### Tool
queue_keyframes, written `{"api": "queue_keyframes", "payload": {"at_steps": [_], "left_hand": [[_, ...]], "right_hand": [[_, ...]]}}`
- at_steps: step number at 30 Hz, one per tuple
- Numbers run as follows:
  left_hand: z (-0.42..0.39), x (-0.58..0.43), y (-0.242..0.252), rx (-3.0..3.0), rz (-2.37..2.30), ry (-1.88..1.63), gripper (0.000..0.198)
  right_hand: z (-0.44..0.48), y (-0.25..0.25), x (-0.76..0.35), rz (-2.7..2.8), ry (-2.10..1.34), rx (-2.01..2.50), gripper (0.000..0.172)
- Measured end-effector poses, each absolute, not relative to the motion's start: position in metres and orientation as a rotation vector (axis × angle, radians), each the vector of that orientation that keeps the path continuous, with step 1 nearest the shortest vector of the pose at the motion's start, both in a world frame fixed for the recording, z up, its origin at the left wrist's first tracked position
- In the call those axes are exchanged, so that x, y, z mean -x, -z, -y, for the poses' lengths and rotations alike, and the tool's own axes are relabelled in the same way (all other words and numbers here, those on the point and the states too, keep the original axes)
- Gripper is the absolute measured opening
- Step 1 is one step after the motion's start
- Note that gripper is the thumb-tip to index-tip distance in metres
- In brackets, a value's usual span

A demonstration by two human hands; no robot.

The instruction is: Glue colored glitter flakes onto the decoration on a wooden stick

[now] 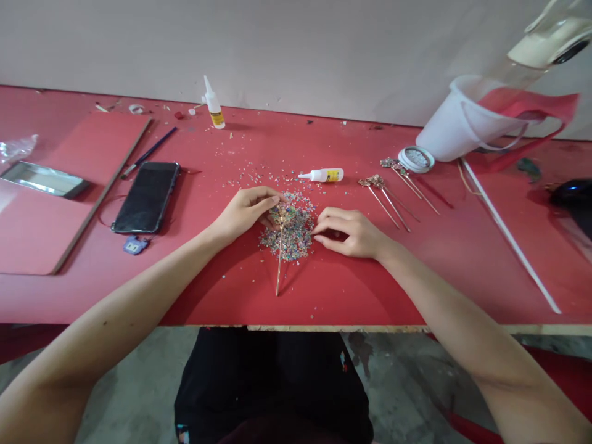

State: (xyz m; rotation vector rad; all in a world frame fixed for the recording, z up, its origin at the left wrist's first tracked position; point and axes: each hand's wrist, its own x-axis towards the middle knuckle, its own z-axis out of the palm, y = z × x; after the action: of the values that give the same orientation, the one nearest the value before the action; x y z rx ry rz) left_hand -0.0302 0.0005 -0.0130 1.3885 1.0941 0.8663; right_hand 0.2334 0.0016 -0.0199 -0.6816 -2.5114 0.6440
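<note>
Pin point(279, 259), thin, light and likely stiff with a fragile ornate head, lies across the bead pile point(296, 240) on the bench point(222, 296), the left hand point(245, 213) gripping that head, the right hand point(354, 234) with its grip pinched shut at the pile's right edge; best held by the bare stem.

Soft even daylight, faint shadows; edges bend, top-right corner perhaps blurred.

Bare bench point(351, 293) along the front edge; around the bead pile point(296, 239), phone point(147, 197) left, glue bottle point(324, 175) behind, pins point(377, 181) right.
</note>
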Motion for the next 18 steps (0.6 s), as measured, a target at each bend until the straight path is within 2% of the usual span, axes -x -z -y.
{"api": "queue_keyframes", "payload": {"at_steps": [5,18], "left_hand": [[0.0,0.0294,0.0117,-1.379,-1.09,-0.877,0.02],[0.0007,0.0298,0.0104,-1.349,-1.083,-0.867,0.02]], "right_hand": [[0.0009,0.0201,-0.2317,2.514,-0.739,0.587,0.009],[0.0008,0.0211,-0.2298,2.462,-0.601,0.765,0.011]]}}
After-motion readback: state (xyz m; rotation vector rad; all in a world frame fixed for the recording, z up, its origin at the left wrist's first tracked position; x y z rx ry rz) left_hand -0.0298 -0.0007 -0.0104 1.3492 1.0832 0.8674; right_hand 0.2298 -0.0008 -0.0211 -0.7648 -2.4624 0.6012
